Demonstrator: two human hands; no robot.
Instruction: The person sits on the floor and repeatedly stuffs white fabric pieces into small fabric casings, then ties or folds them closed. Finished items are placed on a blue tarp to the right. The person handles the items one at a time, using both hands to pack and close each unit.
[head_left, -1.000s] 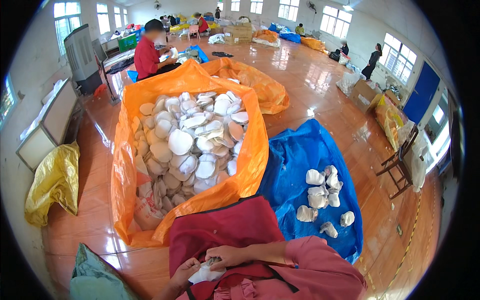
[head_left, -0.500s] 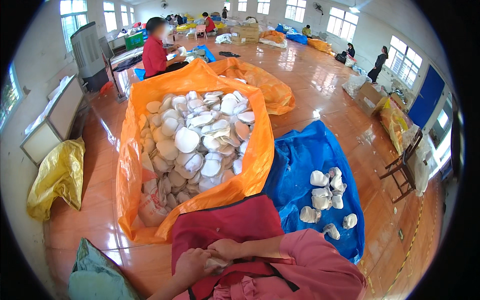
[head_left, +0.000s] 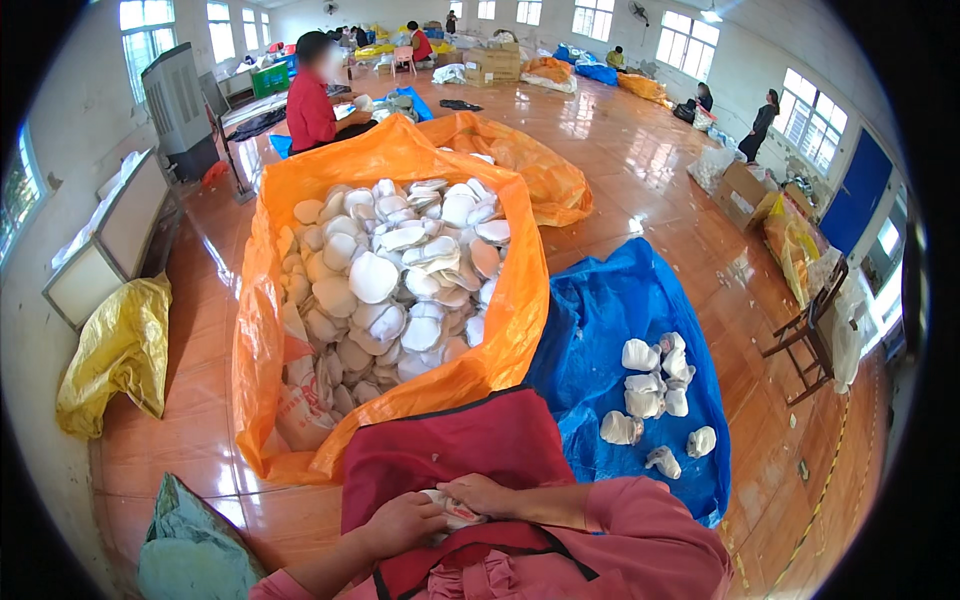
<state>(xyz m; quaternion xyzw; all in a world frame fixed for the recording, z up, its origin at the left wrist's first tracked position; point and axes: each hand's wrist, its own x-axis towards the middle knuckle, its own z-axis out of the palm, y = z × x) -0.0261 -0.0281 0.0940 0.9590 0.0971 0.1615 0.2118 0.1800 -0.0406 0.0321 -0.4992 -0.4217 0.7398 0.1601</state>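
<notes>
In my lap, over a dark red cloth (head_left: pixel 450 440), lies a small white fabric piece (head_left: pixel 458 511) with reddish marks. My left hand (head_left: pixel 405 524) holds its left side with bent fingers. At its upper right edge, my right hand (head_left: pixel 482 493) has its fingers closed on it. Part of the piece is hidden under both hands. In front of me a big orange sack (head_left: pixel 530 290) stands open, full of rounded white pads (head_left: pixel 374 278), some in stacks. To the right, several white bundles (head_left: pixel 643 398) rest on a blue sheet (head_left: pixel 590 310).
A yellow sack (head_left: pixel 115 350) is at the left wall and a green sack (head_left: pixel 190 550) at lower left. Another orange sack (head_left: pixel 520 170) lies behind the full one. A person in red (head_left: pixel 308 110) sits beyond. A wooden chair (head_left: pixel 810 335) stands at right.
My hands have moved apart slightly, and more of the white piece with its reddish marks shows between them. My left forearm has shifted outward. The sack and the bundles stay as they were.
</notes>
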